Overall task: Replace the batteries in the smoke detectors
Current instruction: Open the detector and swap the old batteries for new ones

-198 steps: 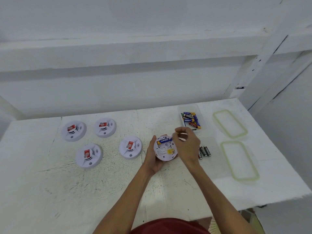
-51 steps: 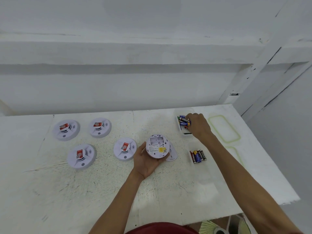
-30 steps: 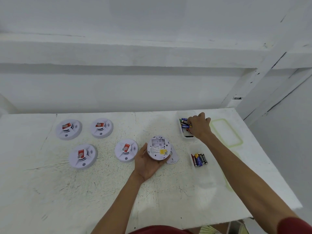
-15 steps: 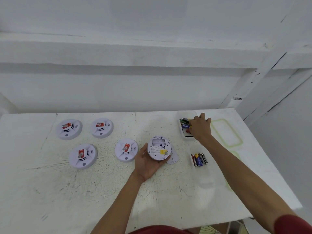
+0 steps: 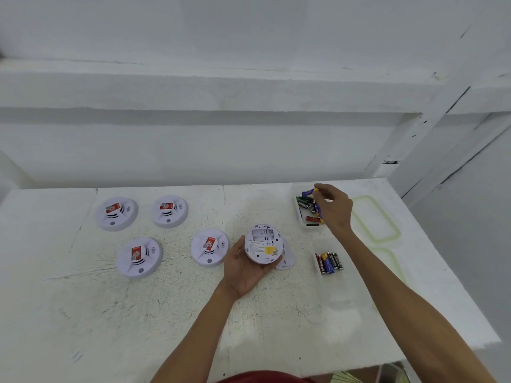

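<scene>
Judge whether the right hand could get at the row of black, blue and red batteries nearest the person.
Probably yes: the row of batteries lies uncovered close to the right hand, though it pinches a blue battery.

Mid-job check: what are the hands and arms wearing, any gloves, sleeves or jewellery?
Left hand and right hand are bare: no gloves, rings or watch visible. Both forearms are bare too, no sleeves in view. Only a red garment shows at the bottom edge.
</scene>
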### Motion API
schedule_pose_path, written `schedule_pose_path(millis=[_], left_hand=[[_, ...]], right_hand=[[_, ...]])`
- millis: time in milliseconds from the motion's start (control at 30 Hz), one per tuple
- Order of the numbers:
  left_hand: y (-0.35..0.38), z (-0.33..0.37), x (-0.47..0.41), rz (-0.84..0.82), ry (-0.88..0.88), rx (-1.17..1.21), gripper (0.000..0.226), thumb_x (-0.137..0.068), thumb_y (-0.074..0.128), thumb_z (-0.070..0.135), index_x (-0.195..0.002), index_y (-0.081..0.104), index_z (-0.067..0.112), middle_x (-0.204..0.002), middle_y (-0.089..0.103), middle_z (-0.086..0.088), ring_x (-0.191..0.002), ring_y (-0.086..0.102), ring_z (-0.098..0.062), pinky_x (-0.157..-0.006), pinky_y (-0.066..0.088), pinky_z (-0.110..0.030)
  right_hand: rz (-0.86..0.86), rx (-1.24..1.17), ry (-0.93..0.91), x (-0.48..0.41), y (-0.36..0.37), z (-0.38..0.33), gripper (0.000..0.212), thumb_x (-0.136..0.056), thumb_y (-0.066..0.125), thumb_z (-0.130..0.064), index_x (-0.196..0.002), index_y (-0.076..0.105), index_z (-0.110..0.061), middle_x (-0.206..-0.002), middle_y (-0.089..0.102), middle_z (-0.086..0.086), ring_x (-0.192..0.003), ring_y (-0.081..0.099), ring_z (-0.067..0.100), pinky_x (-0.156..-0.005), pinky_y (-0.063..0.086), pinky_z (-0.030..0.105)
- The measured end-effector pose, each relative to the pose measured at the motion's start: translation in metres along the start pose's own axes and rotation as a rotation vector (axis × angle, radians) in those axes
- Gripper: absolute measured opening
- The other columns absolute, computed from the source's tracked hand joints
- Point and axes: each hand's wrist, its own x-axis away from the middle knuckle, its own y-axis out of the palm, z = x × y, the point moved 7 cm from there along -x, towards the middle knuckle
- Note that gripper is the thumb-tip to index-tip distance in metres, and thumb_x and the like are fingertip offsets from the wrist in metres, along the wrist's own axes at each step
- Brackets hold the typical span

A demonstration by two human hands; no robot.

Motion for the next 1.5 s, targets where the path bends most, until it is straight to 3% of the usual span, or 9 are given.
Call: schedule_pose_path(millis=[200, 367, 500, 733, 867, 933, 1067, 1300, 1500], left_hand=[[-0.002, 0.001, -0.001, 0.014, 0.003, -0.019, 0.062, -0.107, 0.037, 0.043, -0.154, 0.041, 0.003, -0.158, 0.04, -0.028, -0.151, 0.028, -0.047, -0.127, 0.012, -0.061], [-0.001, 0.002, -0.004, -0.021, 0.037, -0.055, 0.062, -0.106, 0.037, 0.044, -0.152, 0.047, 0.003, -0.157, 0.042, -0.028, -0.148, 0.033, -0.049, -0.123, 0.023, -0.063], [0.0, 0.002, -0.006, -0.044, 0.047, -0.11, 0.064, -0.107, 0.031, 0.05, -0.141, 0.061, 0.004, -0.149, 0.052, -0.028, -0.129, 0.057, -0.05, -0.112, 0.039, -0.064], [-0.002, 0.002, -0.006, -0.053, 0.086, -0.098, 0.06, -0.106, 0.037, 0.047, -0.142, 0.06, 0.005, -0.148, 0.053, -0.028, -0.131, 0.054, -0.047, -0.11, 0.039, -0.065], [-0.003, 0.002, -0.005, -0.067, 0.096, -0.086, 0.061, -0.105, 0.036, 0.046, -0.137, 0.064, 0.003, -0.15, 0.051, -0.029, -0.131, 0.053, -0.046, -0.11, 0.042, -0.063], [-0.003, 0.001, -0.005, -0.063, 0.103, -0.087, 0.061, -0.105, 0.035, 0.046, -0.135, 0.066, 0.003, -0.149, 0.052, -0.028, -0.127, 0.058, -0.045, -0.107, 0.047, -0.062], [0.001, 0.005, -0.005, -0.057, 0.137, -0.119, 0.061, -0.104, 0.036, 0.046, -0.137, 0.064, 0.004, -0.15, 0.051, -0.028, -0.128, 0.059, -0.044, -0.108, 0.046, -0.06], [0.0, 0.005, -0.003, -0.046, 0.116, -0.128, 0.061, -0.105, 0.035, 0.047, -0.134, 0.067, 0.004, -0.15, 0.051, -0.028, -0.13, 0.057, -0.045, -0.103, 0.053, -0.06], [0.0, 0.005, -0.002, -0.035, 0.124, -0.109, 0.058, -0.105, 0.038, 0.043, -0.133, 0.067, 0.002, -0.147, 0.054, -0.028, -0.126, 0.062, -0.046, -0.11, 0.042, -0.063]], right_hand=[[-0.089, -0.153, 0.067, 0.03, 0.023, -0.026, 0.018, -0.094, 0.063, -0.022, -0.106, 0.074, -0.029, -0.083, 0.074, -0.013, -0.071, 0.064, 0.008, -0.067, 0.058, 0.029], [-0.212, -0.152, 0.022, 0.065, 0.049, -0.039, 0.015, -0.09, 0.07, -0.02, -0.104, 0.075, -0.023, -0.09, 0.074, -0.006, -0.083, 0.067, 0.002, -0.076, 0.051, 0.014], [-0.316, -0.077, -0.038, 0.087, 0.067, -0.037, 0.013, -0.09, 0.071, -0.021, -0.102, 0.075, -0.022, -0.09, 0.074, -0.012, -0.083, 0.067, 0.003, -0.075, 0.053, 0.015], [-0.323, 0.065, -0.114, 0.101, 0.071, -0.027, 0.012, -0.088, 0.073, -0.032, -0.099, 0.075, -0.026, -0.088, 0.07, -0.018, -0.086, 0.062, 0.003, -0.072, 0.054, 0.026], [-0.296, 0.121, -0.204, 0.108, 0.071, -0.027, 0.012, -0.088, 0.074, -0.034, -0.094, 0.077, -0.023, -0.088, 0.067, -0.015, -0.085, 0.06, 0.002, -0.069, 0.049, 0.02], [-0.28, 0.141, -0.233, 0.111, 0.071, -0.025, 0.015, -0.089, 0.073, -0.033, -0.098, 0.078, -0.022, -0.088, 0.067, -0.01, -0.082, 0.06, 0.002, -0.068, 0.047, 0.017], [-0.275, 0.232, -0.291, 0.115, 0.072, -0.029, 0.023, -0.095, 0.065, -0.026, -0.116, 0.073, -0.02, -0.089, 0.068, -0.005, -0.082, 0.057, 0.01, -0.072, 0.05, 0.027], [-0.241, 0.08, 0.055, 0.106, 0.067, -0.018, 0.013, -0.095, 0.064, -0.034, -0.106, 0.066, -0.029, -0.098, 0.063, -0.008, -0.086, 0.06, 0.001, -0.071, 0.042, 0.009], [-0.424, -0.193, 0.398, 0.11, 0.091, 0.005, 0.025, -0.095, 0.063, -0.04, -0.108, 0.073, -0.022, -0.105, 0.073, -0.008, -0.102, 0.066, 0.008, -0.088, 0.053, 0.026]])
